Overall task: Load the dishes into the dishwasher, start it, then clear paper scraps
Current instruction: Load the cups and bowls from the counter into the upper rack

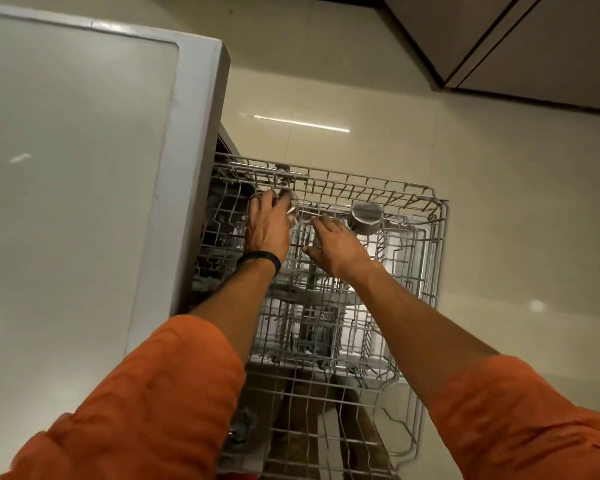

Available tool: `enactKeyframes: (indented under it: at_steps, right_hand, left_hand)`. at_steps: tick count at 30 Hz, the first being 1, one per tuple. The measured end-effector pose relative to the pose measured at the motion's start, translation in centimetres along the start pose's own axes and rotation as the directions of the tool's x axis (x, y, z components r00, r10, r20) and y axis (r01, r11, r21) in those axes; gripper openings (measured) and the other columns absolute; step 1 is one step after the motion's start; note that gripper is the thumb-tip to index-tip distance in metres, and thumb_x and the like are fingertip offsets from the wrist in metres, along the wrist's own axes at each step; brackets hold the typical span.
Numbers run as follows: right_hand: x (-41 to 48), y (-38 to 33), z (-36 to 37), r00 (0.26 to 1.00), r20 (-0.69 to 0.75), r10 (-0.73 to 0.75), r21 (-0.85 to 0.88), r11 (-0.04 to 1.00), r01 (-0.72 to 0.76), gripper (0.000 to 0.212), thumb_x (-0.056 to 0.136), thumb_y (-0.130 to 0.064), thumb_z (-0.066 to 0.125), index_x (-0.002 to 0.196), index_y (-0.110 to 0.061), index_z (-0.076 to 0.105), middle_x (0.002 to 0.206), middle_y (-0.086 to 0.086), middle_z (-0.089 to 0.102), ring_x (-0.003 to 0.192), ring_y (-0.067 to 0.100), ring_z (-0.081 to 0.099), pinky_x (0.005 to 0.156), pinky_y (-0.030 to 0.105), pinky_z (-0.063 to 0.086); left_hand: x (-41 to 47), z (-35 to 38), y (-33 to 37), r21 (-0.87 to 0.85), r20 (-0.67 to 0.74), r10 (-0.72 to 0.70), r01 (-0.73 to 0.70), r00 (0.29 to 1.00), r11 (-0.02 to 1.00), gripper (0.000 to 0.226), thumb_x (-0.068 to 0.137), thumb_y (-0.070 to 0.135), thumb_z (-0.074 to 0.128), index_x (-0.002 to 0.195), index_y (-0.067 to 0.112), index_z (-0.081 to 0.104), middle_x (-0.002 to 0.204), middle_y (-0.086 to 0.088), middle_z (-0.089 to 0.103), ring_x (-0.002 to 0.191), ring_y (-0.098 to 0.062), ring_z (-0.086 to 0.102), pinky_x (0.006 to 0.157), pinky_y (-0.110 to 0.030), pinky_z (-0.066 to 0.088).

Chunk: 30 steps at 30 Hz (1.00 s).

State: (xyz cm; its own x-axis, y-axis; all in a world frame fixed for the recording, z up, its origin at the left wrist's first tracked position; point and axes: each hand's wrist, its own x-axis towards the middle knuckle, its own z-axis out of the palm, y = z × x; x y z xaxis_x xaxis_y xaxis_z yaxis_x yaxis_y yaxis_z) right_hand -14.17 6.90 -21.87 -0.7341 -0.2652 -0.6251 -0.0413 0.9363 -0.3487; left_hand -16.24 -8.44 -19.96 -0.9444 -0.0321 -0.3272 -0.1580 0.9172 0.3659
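Left hand (267,230): fingers curled round clear glass tumbler (290,201).
Right hand (336,244): fingers straight, spread, holding nothing.
Tumbler: far-left corner of pulled-out grey wire dishwasher rack (438,237).
Inverted round steel cup (366,216): just beside right fingertips.

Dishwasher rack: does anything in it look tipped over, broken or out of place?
Nothing stands out. The steel cup seems to sit mouth down in the rack, a normal way to load it. The left hand grips a glass at the far corner; the right hand rests open on the wires. No spill or breakage shows.
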Motion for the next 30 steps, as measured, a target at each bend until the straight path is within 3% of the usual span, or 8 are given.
enactKeyframes:
  at_steps: [5,9,14,19,24,30]
  right_hand:
    - [0.7,0.3,0.2,1.0,0.018,0.014,-0.019,1.0,-0.014,0.082,0.103,-0.055,0.044,0.163,-0.02,0.001,0.171,0.009,0.001,0.158,0.03,0.002,0.128,0.048,0.012]
    - [1.3,0.4,0.3,0.999,0.028,0.022,-0.035,0.999,-0.021,0.086,0.102,-0.057,0.045,0.163,-0.02,-0.003,0.171,0.008,-0.002,0.158,0.03,0.0,0.128,0.047,0.009]
    - [0.1,0.4,-0.4,1.0,0.028,0.004,-0.021,1.0,-0.004,0.086,0.101,-0.052,0.051,0.163,-0.019,0.0,0.171,0.011,0.002,0.157,0.033,0.003,0.128,0.05,0.012]
    - [-4.7,0.5,-2.5,0.999,-0.042,-0.001,-0.015,1.0,0.0,0.083,0.101,-0.052,0.051,0.163,-0.019,0.008,0.17,0.012,0.011,0.157,0.032,0.011,0.126,0.051,0.019]
    - [-10.8,0.0,-5.6,0.993,-0.113,-0.031,-0.026,0.999,0.029,0.077,0.102,-0.056,0.046,0.163,-0.022,0.013,0.17,0.008,0.015,0.156,0.029,0.016,0.125,0.052,0.022]
    - [-18.9,-1.2,-10.3,0.958,-0.248,-0.146,-0.039,0.989,0.14,0.073,0.102,-0.055,0.045,0.162,-0.023,0.017,0.169,0.005,0.019,0.156,0.026,0.017,0.123,0.054,0.025]
  left_hand:
    - [0.4,1.0,0.2,0.018,0.005,-0.013,0.013,1.0,1.0,0.047,0.103,0.013,0.055,0.149,0.018,0.048,0.156,-0.007,0.042,0.15,-0.034,0.025,0.117,-0.046,0.036]
    - [0.3,1.4,-0.2,0.104,0.067,-0.02,0.013,0.998,0.994,0.056,0.105,0.022,0.053,0.158,0.025,0.034,0.165,-0.003,0.031,0.156,-0.033,0.011,0.121,-0.05,0.031]
    - [0.0,0.1,0.3,0.21,0.147,-0.014,-0.017,0.989,0.978,0.065,0.103,0.033,0.054,0.16,0.025,0.025,0.168,-0.004,0.025,0.156,-0.034,0.01,0.122,-0.053,0.025]
    - [-3.9,-2.1,2.5,0.141,0.192,0.066,-0.094,0.979,0.986,0.058,0.102,0.023,0.054,0.157,0.025,0.033,0.165,0.0,0.032,0.153,-0.029,0.024,0.117,-0.055,0.033]
    - [-9.3,-5.7,5.4,0.096,0.125,0.131,-0.144,0.983,0.985,0.057,0.103,0.021,0.052,0.157,0.025,0.033,0.166,0.0,0.03,0.151,-0.024,0.027,0.12,-0.051,0.03]
    - [-17.0,-11.2,8.9,0.102,-0.018,0.108,-0.106,0.994,0.989,0.059,0.106,0.032,0.046,0.161,0.029,0.026,0.166,-0.001,0.029,0.152,-0.025,0.026,0.118,-0.054,0.033]
